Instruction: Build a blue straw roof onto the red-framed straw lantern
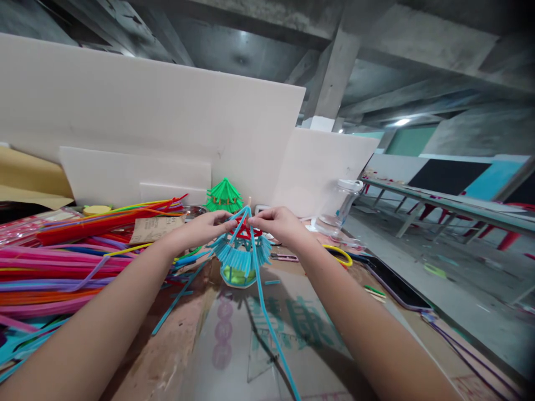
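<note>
A small pavilion model (241,253) made of blue pipe cleaners, with a red band and a green base, stands on the cardboard-covered table (259,345). My left hand (204,227) and my right hand (279,224) pinch the blue strands at its peak from either side. One long blue pipe cleaner (271,328) trails from the top down toward me across the table.
A big heap of coloured pipe cleaners (54,262) lies at the left. A finished green model (224,196) stands behind, before white foam boards (167,122). At the right are a clear plastic jar (339,210), a yellow ring (339,253) and a dark phone (393,284).
</note>
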{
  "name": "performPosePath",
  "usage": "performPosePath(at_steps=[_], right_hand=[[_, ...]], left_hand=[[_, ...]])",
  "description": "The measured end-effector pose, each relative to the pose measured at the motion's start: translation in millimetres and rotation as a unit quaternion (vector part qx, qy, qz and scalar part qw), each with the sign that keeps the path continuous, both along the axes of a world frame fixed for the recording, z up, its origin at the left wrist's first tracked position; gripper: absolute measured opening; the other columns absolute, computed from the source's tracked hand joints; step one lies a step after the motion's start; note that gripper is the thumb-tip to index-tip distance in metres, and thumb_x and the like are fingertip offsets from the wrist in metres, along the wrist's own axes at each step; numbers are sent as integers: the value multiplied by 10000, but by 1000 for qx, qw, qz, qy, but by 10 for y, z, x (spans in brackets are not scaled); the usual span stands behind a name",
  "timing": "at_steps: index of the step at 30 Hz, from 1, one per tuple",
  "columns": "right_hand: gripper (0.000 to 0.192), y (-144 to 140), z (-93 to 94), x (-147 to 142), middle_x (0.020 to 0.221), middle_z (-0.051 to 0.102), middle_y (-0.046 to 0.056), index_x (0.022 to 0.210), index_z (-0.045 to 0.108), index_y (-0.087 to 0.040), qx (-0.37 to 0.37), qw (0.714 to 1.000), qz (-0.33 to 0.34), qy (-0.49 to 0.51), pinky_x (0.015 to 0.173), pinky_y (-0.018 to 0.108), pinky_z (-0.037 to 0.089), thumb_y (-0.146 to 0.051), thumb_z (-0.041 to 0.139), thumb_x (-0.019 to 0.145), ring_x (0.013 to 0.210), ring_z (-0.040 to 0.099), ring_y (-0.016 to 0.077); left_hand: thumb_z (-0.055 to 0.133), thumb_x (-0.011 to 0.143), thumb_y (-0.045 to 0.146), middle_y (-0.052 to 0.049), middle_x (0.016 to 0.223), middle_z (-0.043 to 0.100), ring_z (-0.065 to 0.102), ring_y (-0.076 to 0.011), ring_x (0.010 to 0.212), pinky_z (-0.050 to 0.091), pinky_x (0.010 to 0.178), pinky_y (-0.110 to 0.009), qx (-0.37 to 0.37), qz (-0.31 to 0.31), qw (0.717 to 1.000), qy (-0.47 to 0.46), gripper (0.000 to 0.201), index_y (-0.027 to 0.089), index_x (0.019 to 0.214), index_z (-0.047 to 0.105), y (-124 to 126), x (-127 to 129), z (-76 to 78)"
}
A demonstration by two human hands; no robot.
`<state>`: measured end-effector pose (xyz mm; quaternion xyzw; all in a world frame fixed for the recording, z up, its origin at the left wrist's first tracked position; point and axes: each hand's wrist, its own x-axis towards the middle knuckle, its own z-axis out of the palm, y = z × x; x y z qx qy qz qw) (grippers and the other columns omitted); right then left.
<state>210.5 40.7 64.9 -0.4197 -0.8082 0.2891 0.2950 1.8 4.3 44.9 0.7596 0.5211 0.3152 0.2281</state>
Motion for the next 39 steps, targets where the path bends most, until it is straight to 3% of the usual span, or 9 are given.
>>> performPosePath(at_steps=[6,9,15,18,22,29,39], right_hand=[[499,-19,-23,41,538,466,-23,793,750,-129,13,1000,6,9,504,241,247,-601,594,741,516,343,86],[516,-16,-20,77,579,496,-15,797,739,-132,8,999,18,26,529,239,279,-615,559,760,552,387,98],[467,-25,-49,63,603,518,-14,818,737,-117,2,998,36,50,544,235,295,-556,590,756,570,402,96],[421,-17,-77,42,628,549,-9,826,737,-117,-1,997,42,67,551,230,302,-511,604,762,578,413,92],[413,-14,-77,50,625,553,-13,815,736,-124,-10,997,43,68,555,229,307,-513,605,767,571,417,90],[397,-38,-54,44,666,622,6,850,759,-137,-24,997,52,53,563,227,323,-500,650,732,610,486,108],[382,-16,-109,12,714,673,26,848,761,-131,-11,997,41,64,587,229,367,-476,634,745,661,553,130]], left_hand=[[451,799,707,-39,1164,690,644,-248,1009,507,765,-259,-26,35,999,9,631,237,1183,623,-86,15,50],[416,816,709,-41,1181,687,659,-255,953,520,717,-276,-30,51,998,-9,640,267,1240,602,-107,-35,53],[468,835,647,-79,1115,706,621,-286,1062,483,893,-352,78,75,993,-55,566,183,1088,672,-13,-74,56],[517,820,620,-86,1100,710,634,-277,1041,488,883,-344,86,66,992,-62,542,168,1075,675,9,-11,73],[550,797,616,-67,1182,683,618,-265,1089,487,896,-322,56,46,997,-26,539,210,1136,652,-56,65,120],[540,780,644,-67,1187,678,626,-274,1081,489,909,-341,47,63,996,51,582,232,1183,622,-202,127,220],[529,801,612,-66,1175,680,627,-281,1060,495,875,-365,63,48,994,73,532,235,1159,638,-134,126,156]])
